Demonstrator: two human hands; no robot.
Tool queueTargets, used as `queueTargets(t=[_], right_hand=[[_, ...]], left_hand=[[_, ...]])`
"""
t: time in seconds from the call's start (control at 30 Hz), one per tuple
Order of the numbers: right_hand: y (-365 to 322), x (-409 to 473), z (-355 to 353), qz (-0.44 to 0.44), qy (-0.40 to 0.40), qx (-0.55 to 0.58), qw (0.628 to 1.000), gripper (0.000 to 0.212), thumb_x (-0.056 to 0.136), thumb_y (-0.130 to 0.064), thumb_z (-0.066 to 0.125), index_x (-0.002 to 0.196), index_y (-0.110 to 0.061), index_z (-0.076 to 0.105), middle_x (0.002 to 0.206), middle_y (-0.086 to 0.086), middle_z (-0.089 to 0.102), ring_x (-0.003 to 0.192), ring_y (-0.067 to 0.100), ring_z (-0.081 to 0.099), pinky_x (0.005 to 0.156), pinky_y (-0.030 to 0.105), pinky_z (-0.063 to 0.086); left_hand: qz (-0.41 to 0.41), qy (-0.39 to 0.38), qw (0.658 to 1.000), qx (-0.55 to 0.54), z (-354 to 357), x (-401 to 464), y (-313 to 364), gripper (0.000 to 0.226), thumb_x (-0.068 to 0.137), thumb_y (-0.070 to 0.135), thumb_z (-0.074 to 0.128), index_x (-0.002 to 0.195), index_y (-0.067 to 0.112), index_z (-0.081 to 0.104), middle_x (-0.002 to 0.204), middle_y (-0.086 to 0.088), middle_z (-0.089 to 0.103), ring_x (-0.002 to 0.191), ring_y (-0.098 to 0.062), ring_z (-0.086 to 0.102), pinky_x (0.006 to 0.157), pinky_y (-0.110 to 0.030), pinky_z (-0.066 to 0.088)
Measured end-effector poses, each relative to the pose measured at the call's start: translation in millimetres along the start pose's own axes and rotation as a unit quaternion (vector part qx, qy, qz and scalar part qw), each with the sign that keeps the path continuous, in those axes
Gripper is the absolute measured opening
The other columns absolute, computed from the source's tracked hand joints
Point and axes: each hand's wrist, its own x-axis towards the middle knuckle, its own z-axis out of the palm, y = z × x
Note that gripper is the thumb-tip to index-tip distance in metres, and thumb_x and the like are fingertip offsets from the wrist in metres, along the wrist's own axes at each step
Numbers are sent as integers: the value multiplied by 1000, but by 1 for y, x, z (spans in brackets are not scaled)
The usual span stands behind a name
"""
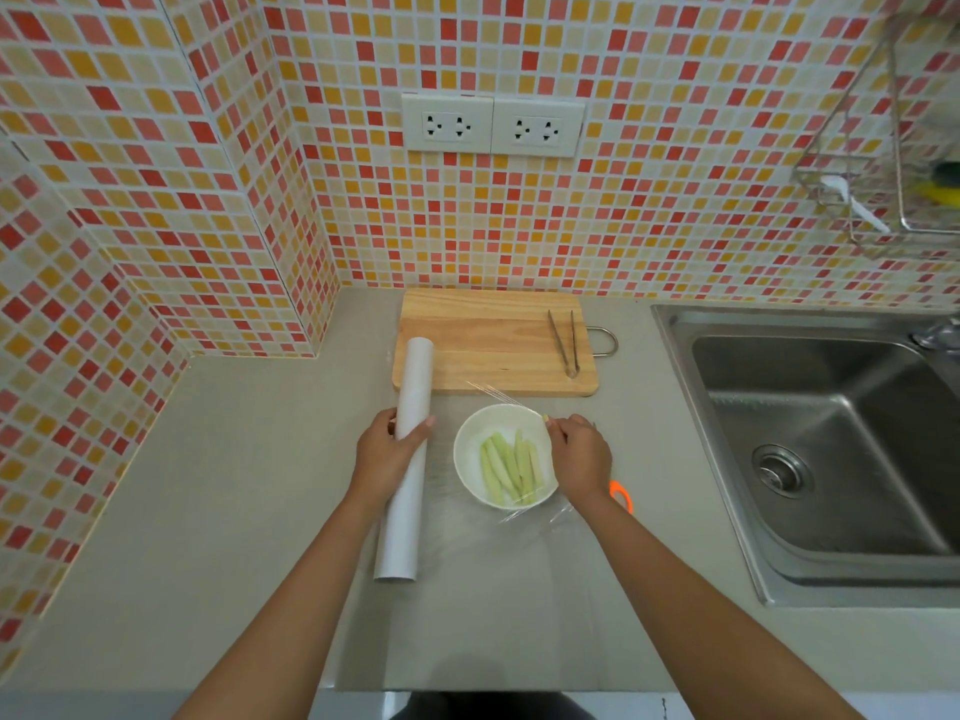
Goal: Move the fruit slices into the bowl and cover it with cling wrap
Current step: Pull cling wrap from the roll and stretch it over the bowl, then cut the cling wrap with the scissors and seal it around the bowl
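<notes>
Stretching across the white bowl [503, 454], a sheet of cling wrap [498, 394] is being held taut between two hands.

The roll of cling wrap [408, 459] is gripped by the left hand [387, 452], fingers and thumb curled round it, and it lies on the grey counter [208, 511] just left of the bowl. The film's far edge is pinched by the right hand [579, 452] at the bowl's right rim. Pale green fruit slices [511, 467] are seen lying inside the bowl. Behind it, metal tongs [565, 343] are left on the wooden cutting board [488, 345]. An orange handle [621, 495] is glimpsed beside the right wrist, and a steel sink [810, 449] is set to the right.
</notes>
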Motion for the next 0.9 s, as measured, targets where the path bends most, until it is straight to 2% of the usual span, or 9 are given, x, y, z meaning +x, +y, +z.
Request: queueTargets(t=[0.3,0.43,0.5,0.57,0.67,0.73,0.77,0.83,0.9], right_hand=[[2,4,0,1,-14,-18,1000,36,100,-27,43,91,-6,71,80,5,54,69,17,47,60,27,32],[1,6,-6,4,-15,5,1000,40,100,-32,42,84,-8,69,76,-1,51,69,19,50,59,27,31],[3,7,-11,9,-9,32,999,43,99,-34,41,69,-12,62,74,1,51,69,21,51,59,29,32],[4,7,-17,13,8,61,998,46,98,-34,43,54,-20,43,69,2,48,65,21,48,58,30,33],[9,8,-26,32,31,80,996,48,98,-33,45,52,-23,34,67,2,47,64,21,46,58,31,32],[14,8,-32,50,39,81,995,44,97,-31,46,54,-26,37,70,3,49,66,22,47,60,30,33],[19,7,-35,62,45,78,994,39,96,-31,48,57,-27,45,72,3,52,68,22,50,61,29,33],[29,3,-43,98,53,62,992,22,92,-29,53,76,-19,65,82,5,63,77,25,59,64,28,38],[40,-4,-49,134,29,17,990,15,87,-24,57,87,-14,69,89,5,68,84,28,63,67,28,43]], left_hand=[[3,-11,1000,-17,-1,-2,-3,28,92,42,59,112,22,61,98,4,65,89,-14,62,68,-24,46],[1,-13,1000,-9,2,-3,-2,27,94,41,57,109,19,60,92,7,63,83,-9,60,66,-22,44],[3,-12,1000,-7,3,-3,-2,27,94,41,56,109,19,60,94,6,63,83,-9,60,67,-22,45],[4,-12,1000,0,3,-2,-3,30,94,42,56,110,18,60,96,2,64,84,-13,61,67,-24,46],[7,-8,1000,6,3,0,-4,34,93,43,56,113,16,62,100,-1,65,88,-17,61,70,-29,45],[10,-7,1000,6,3,0,-3,36,93,43,57,113,15,62,101,-2,66,88,-18,61,71,-30,45],[12,-7,1000,6,3,-1,-3,35,93,43,57,113,15,63,100,-2,66,89,-18,62,71,-30,46],[16,-6,1000,5,3,-1,-2,33,92,42,58,111,15,63,99,-1,66,89,-19,62,71,-30,47],[18,-3,1000,5,3,-2,-1,31,92,42,58,110,17,63,97,0,65,86,-17,61,70,-28,48]])
